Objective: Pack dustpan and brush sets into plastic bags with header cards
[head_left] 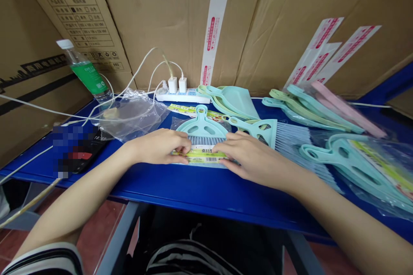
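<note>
A light-teal hand brush (200,126) with grey bristles lies on the blue table in clear plastic, its handle pointing away from me. Across the near end of the bristles runs a yellow-green printed label card (206,153) with a barcode. My left hand (163,146) has its fingers curled on the card's left end. On the right end, my right hand (248,154) pinches the card between thumb and fingers. Just beyond my right hand is another teal brush (292,135), bristles toward the right, partly covered by that hand. Teal and green dustpans (237,99) lie behind.
Packaged brush sets (361,167) and stacked dustpans (322,109) lie to the right. A power strip (187,95) with chargers stands at the back against cardboard boxes (167,17). To the left are a bottle (87,75), crumpled clear plastic (138,111), cables and a phone (87,152).
</note>
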{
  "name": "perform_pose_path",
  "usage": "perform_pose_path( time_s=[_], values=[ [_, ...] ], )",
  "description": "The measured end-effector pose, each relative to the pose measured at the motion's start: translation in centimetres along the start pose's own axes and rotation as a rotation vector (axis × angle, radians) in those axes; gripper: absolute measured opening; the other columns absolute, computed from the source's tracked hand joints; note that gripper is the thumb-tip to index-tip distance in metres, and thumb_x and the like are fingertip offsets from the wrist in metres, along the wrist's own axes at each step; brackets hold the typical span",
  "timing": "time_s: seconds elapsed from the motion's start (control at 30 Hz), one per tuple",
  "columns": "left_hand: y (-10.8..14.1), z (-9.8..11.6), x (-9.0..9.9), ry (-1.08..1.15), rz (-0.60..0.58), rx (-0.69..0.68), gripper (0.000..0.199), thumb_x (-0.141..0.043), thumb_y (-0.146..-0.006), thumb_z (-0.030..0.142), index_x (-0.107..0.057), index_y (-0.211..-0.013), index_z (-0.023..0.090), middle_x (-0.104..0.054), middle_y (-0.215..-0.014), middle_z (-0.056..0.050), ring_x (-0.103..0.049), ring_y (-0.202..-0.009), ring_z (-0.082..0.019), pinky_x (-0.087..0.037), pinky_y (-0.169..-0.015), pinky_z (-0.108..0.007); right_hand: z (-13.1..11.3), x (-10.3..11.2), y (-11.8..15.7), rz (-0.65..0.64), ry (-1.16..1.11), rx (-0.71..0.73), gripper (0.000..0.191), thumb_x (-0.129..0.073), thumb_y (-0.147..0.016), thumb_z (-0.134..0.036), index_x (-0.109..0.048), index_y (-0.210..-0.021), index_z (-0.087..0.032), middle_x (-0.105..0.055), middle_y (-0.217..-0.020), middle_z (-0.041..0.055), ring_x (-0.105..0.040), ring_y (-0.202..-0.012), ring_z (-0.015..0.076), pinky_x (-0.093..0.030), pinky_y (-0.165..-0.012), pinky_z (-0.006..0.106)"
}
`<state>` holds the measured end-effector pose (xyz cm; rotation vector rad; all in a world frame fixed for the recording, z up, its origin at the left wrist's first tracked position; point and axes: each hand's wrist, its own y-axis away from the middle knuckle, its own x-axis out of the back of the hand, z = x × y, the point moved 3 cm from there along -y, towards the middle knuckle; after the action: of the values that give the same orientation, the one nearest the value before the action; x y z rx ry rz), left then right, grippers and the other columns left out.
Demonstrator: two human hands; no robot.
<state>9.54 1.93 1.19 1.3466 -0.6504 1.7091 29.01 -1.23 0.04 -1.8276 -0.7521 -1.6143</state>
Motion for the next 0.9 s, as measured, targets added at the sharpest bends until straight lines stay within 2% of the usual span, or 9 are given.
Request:
perform_pose_path(
  time_s=[0.13,0.27,0.4,0.53,0.7,0.9],
  values=[
    [-0.2,0.2,-0.2,-0.011,-0.003,-0.011,0.017,-0.065,-0.085,0.022,-0.054,-0.073,0.018,-0.057,-0.073,0.003,-0.053,-0.061,-0.011,-0.035,-0.057,-0.024,-0.3,-0.3,-0.1,0.016,0.0,0.028,0.019,-0.049,-0.09,-0.01,-0.067,-0.095,-0.015,-0.068,-0.083,0.0078,-0.058,-0.082,0.0233,-0.04,-0.078,0.037],
    [-0.2,0.8,-0.5,0.036,-0.005,-0.097,0.008,-0.057,-0.087,0.011,-0.06,-0.086,0.019,-0.062,-0.083,0.001,-0.058,-0.068,-0.012,-0.04,-0.061,-0.023,-0.5,-0.5,-0.1,0.027,-0.017,0.046,0.022,-0.047,-0.09,-0.009,-0.065,-0.1,-0.017,-0.07,-0.084,0.0063,-0.062,-0.076,0.0207,-0.041,-0.076,0.034],
    [-0.1,1.1,-0.7,0.002,-0.004,-0.138,0.031,-0.052,-0.088,0.008,-0.062,-0.113,0.023,-0.063,-0.096,-0.003,-0.061,-0.076,-0.014,-0.043,-0.066,-0.024,-0.5,-0.9,-0.2,0.016,-0.022,0.05,0.023,-0.047,-0.092,-0.013,-0.063,-0.107,-0.019,-0.072,-0.086,0.0051,-0.066,-0.077,0.0211,-0.042,-0.071,0.033],
    [-0.1,1.1,-0.8,-0.08,-0.024,-0.145,0.044,-0.056,-0.087,0.009,-0.06,-0.125,0.029,-0.059,-0.096,-0.002,-0.06,-0.077,-0.014,-0.043,-0.067,-0.023,-0.5,-1.2,-0.3,0.028,-0.033,0.056,0.027,-0.049,-0.092,-0.013,-0.061,-0.115,-0.02,-0.074,-0.093,0.005,-0.068,-0.082,0.022,-0.044,-0.073,0.034],
    [-0.2,1.1,-1.0,-0.111,-0.062,-0.155,0.043,-0.057,-0.089,0.013,-0.061,-0.127,0.032,-0.056,-0.092,-0.002,-0.057,-0.075,-0.013,-0.042,-0.065,-0.023,-0.6,-1.5,-0.5,0.053,-0.011,0.053,0.027,-0.053,-0.093,-0.017,-0.062,-0.118,-0.02,-0.075,-0.097,0.0054,-0.069,-0.082,0.0233,-0.047,-0.076,0.036],
    [-0.2,1.2,-0.8,-0.078,-0.056,-0.163,0.035,-0.053,-0.093,0.016,-0.065,-0.123,0.03,-0.058,-0.09,-0.003,-0.058,-0.076,-0.014,-0.042,-0.064,-0.024,-0.2,-1.6,-0.6,0.052,-0.058,0.034,0.038,-0.056,-0.093,-0.021,-0.057,-0.131,-0.026,-0.076,-0.1,0.0028,-0.069,-0.082,0.0231,-0.048,-0.074,0.036]
  ],
)
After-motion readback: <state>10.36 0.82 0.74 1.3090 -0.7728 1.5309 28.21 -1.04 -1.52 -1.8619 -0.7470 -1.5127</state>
